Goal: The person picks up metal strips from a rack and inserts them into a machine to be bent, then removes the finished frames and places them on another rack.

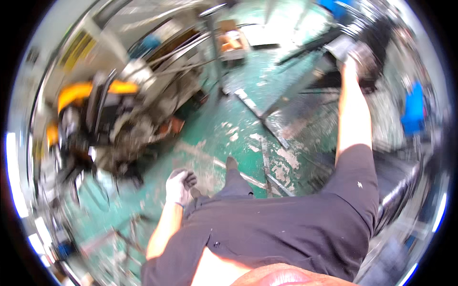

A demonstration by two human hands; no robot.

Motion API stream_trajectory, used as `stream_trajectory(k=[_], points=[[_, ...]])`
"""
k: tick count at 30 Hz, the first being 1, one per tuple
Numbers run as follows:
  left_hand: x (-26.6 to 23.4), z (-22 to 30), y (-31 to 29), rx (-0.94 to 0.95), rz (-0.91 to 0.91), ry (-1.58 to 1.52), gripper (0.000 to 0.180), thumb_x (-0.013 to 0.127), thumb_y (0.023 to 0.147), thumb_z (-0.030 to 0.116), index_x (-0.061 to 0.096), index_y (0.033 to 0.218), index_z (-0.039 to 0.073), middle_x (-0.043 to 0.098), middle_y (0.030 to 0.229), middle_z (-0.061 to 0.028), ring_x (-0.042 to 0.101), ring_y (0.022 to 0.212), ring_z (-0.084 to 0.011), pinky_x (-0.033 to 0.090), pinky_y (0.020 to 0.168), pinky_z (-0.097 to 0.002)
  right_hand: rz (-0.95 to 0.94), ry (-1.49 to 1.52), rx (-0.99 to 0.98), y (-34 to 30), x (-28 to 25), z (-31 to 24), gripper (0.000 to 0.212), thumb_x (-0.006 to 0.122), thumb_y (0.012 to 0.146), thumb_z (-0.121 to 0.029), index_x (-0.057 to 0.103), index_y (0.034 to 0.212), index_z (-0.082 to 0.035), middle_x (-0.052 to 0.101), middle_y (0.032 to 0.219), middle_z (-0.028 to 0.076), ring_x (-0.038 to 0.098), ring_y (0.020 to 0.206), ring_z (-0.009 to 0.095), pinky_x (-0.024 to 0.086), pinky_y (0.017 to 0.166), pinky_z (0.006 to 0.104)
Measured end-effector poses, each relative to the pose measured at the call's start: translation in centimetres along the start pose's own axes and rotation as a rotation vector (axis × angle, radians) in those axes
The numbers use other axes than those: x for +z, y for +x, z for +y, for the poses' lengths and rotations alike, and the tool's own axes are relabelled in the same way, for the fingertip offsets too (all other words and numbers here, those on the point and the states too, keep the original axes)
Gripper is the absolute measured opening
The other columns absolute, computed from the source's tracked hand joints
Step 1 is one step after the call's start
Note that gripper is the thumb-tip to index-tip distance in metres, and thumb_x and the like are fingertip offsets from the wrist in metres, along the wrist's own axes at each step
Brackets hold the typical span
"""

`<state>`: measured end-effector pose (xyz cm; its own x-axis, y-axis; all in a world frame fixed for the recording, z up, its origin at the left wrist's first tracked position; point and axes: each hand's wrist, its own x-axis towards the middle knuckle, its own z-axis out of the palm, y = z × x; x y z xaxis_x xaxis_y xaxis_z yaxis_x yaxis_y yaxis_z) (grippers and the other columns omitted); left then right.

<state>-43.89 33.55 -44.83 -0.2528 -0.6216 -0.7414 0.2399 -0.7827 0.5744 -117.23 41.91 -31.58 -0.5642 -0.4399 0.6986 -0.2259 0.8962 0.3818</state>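
Observation:
My left hand [179, 187], in a pale glove with darker fingers, hangs beside my left hip above the green floor. Its fingers are loosely bent and a little apart, and I see nothing in them. My right arm stretches far out to the upper right. At its end my right hand [361, 58], gloved too, is smeared by motion. It is beside or on a pale grey, box-like piece [339, 46] at a dark machine or rack [379, 45]. Whether the fingers grip that piece cannot be made out.
A blurred orange-and-black machine [98, 95] stands at the left. Behind it is a cluttered metal bench [167, 66], with an open cardboard box [231, 43] farther right. Flat metal bars [262, 118] lie across the worn green floor [214, 119]. Something blue [413, 108] is at the right.

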Motion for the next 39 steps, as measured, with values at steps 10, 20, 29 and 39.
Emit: stream_trajectory(k=[10,20,29,39], points=[[-17.6,-2.3,-6.4,0.155,0.461,-0.133,0.030,0.064,0.097,0.012,0.060,0.124,0.000,0.071,0.102,-0.0165,0.070,0.087,-0.0269,0.057,0.076,-0.0398,-1.200,0.852,-0.537,-54.6,-13.3,-21.3,0.048,0.075,0.082,-0.028,0.070,0.120,0.001,0.076,0.111,0.021,0.073,0.107,0.033,0.056,0.093,0.0429],[-49.6,-0.4,-25.6,0.925,1.026,0.110,0.009,0.068,0.094,0.008,0.071,0.102,0.005,0.070,0.089,-0.0037,0.066,0.083,-0.0144,0.054,0.081,-0.0298,-1.084,1.303,-1.342,-67.9,-51.7,-41.8,0.037,0.071,0.092,-0.028,0.071,0.121,-0.004,0.075,0.115,0.019,0.072,0.110,0.034,0.055,0.095,0.0390],[-79.1,-4.7,-52.5,0.662,2.179,0.442,0.025,0.067,0.092,0.018,0.071,0.110,0.001,0.075,0.103,-0.0162,0.073,0.096,-0.0286,0.056,0.089,-0.0391,-1.004,1.227,-1.747,-80.4,-77.8,-49.4,0.046,0.071,0.089,-0.032,0.067,0.127,-0.005,0.074,0.120,0.017,0.070,0.114,0.034,0.053,0.099,0.0406],[-84.2,-4.1,-50.5,0.290,2.129,0.328,0.019,0.062,0.100,0.016,0.070,0.102,0.000,0.068,0.084,-0.0161,0.066,0.075,-0.0246,0.053,0.074,-0.0374,-0.530,1.005,-2.153,-105.8,-105.0,-67.6,0.068,0.076,0.086,-0.044,0.056,0.141,-0.009,0.062,0.138,0.019,0.058,0.129,0.036,0.048,0.108,0.0444]])
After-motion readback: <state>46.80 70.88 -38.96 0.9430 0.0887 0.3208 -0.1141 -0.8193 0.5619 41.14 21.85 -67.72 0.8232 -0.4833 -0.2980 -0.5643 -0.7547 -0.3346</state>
